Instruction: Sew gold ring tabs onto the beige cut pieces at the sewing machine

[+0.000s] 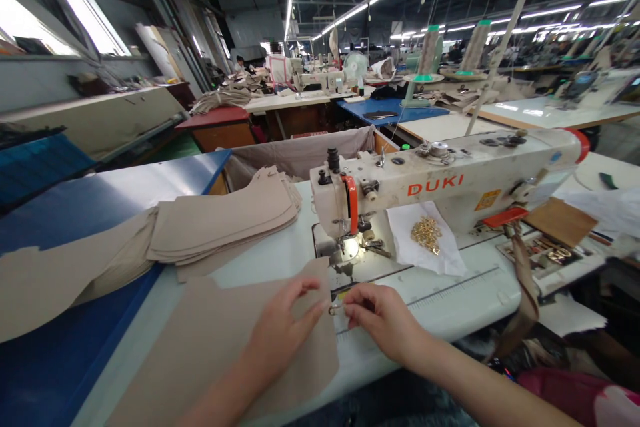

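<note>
My right hand (385, 320) pinches a small metal ring (334, 310) between thumb and fingertips, just off the edge of a beige fabric panel (220, 327). On that panel lies my left hand (283, 320), its thumb and fingers apart and curved, the thumb tip close to the ring. The left hand holds nothing that I can see. Behind both hands stands a white sewing machine (440, 177) with its lamp lit over the needle plate. A pile of small gold-coloured metal pieces (426, 235) rests on a white sheet (453, 260) beside the needle area.
A stack of cut beige panels (225, 213) lies left of the machine, with more panels (65, 273) draped over a blue table (190, 170). At the right, a tray (575, 270) holds small parts, and a brown strap (525, 273) hangs down. Thread cones (427, 53) stand behind.
</note>
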The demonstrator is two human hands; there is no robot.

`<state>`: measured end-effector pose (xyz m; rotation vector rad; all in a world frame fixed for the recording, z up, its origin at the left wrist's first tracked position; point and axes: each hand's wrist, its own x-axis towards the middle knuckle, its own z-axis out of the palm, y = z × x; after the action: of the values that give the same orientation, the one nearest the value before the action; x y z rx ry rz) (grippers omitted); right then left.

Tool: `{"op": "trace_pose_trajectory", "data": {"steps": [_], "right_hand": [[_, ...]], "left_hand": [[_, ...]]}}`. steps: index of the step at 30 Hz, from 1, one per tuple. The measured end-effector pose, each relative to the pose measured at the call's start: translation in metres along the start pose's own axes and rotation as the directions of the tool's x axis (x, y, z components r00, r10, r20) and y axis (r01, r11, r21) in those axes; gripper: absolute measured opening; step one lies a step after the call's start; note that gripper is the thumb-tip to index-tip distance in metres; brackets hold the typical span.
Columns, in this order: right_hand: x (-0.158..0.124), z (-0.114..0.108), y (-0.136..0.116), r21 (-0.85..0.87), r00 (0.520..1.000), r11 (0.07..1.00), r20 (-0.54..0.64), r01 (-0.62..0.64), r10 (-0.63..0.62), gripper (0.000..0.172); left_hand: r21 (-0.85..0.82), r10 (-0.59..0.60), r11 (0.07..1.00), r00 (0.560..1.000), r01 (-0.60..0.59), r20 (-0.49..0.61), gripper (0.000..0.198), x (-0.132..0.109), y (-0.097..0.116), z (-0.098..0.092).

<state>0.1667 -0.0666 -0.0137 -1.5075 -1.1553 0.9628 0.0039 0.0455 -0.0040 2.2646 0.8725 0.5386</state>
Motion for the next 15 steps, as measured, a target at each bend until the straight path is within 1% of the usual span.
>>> {"op": "trace_pose_trajectory", "data": {"steps": [2,3,5,6,7,10,12,15], "right_hand": [[0.004,-0.004,0.006,0.054,0.998,0.997,0.006,-0.056,0.056,0.012],[0.007,-0.006,0.008,0.071,0.997,0.994,0.007,-0.079,0.079,0.012],[0.013,-0.01,0.01,0.063,0.992,0.99,0.002,-0.124,0.124,0.013],[0.017,-0.011,0.01,0.045,0.988,0.987,-0.001,-0.155,0.155,0.014],[0.022,-0.012,0.009,0.028,0.982,0.982,-0.001,-0.189,0.189,0.014],[0.041,-0.01,0.005,0.0,0.959,0.959,0.028,-0.283,0.283,0.016],[0.056,-0.007,0.002,-0.01,0.945,0.946,0.056,-0.323,0.323,0.018],[0.075,-0.003,0.0,-0.046,0.925,0.929,0.094,-0.366,0.369,0.021]], "left_hand": [[0.237,0.132,0.963,0.991,-0.128,-0.002,0.036,0.012,-0.019,-0.002],[0.326,0.185,0.927,0.982,-0.184,0.029,0.04,0.017,-0.028,-0.001],[0.44,0.237,0.859,0.965,-0.263,0.113,0.043,0.021,-0.039,0.007],[0.474,0.247,0.834,0.96,-0.281,0.133,0.044,0.021,-0.042,0.012],[0.499,0.256,0.818,0.958,-0.286,0.131,0.044,0.019,-0.043,0.018],[0.538,0.279,0.801,0.959,-0.263,0.053,0.043,0.013,-0.038,0.032],[0.541,0.291,0.802,0.957,-0.253,0.017,0.042,0.01,-0.035,0.036],[0.531,0.31,0.807,0.951,-0.258,-0.008,0.043,0.01,-0.035,0.036]]}}
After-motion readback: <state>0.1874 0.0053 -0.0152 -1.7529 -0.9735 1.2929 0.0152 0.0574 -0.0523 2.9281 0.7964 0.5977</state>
